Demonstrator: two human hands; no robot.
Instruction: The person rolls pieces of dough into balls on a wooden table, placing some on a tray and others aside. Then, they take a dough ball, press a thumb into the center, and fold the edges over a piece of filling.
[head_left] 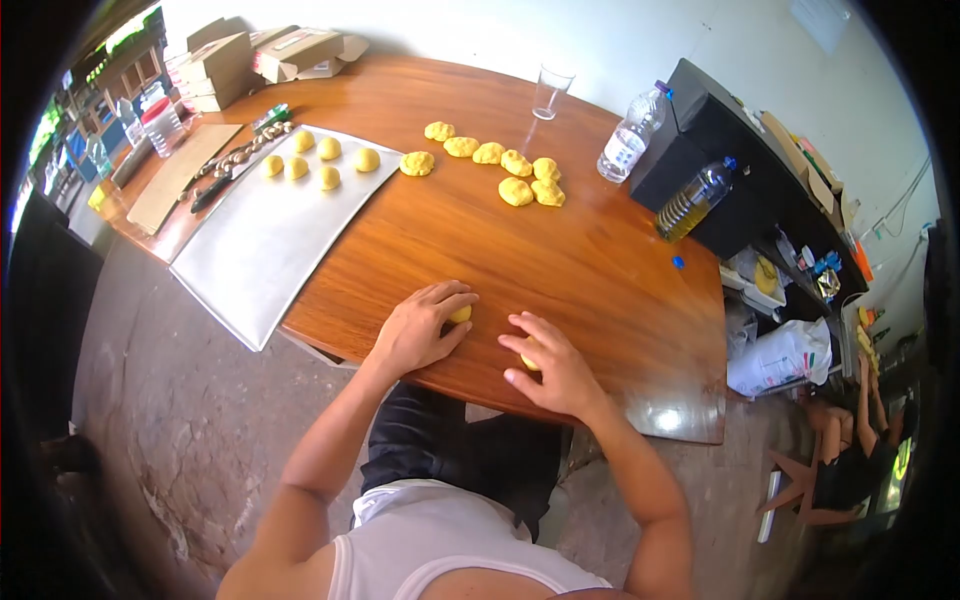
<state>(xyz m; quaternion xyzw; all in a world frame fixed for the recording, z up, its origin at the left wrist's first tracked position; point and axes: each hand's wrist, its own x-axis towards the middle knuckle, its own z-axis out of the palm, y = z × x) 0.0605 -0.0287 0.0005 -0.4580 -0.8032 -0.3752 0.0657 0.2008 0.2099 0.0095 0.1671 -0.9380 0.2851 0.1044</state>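
Observation:
My left hand point(422, 329) lies palm down on the wooden table point(580, 270), cupped over a yellow dough ball point(460, 314) that peeks out by the fingertips. My right hand point(550, 365) covers a second yellow dough piece point(527, 360) in the same way, close to the table's near edge. Several rough yellow dough pieces point(500, 165) lie in a row farther back on the table. Several rounded dough balls point(315, 160) sit on the far end of a grey metal tray point(260, 250) at the left.
A drinking glass point(550, 92), a water bottle point(630, 135) and an oil bottle point(695, 200) stand at the table's far right. Cardboard boxes point(260, 55) and a cutting board point(180, 175) with utensils sit at the far left. A blue cap point(677, 262) lies loose.

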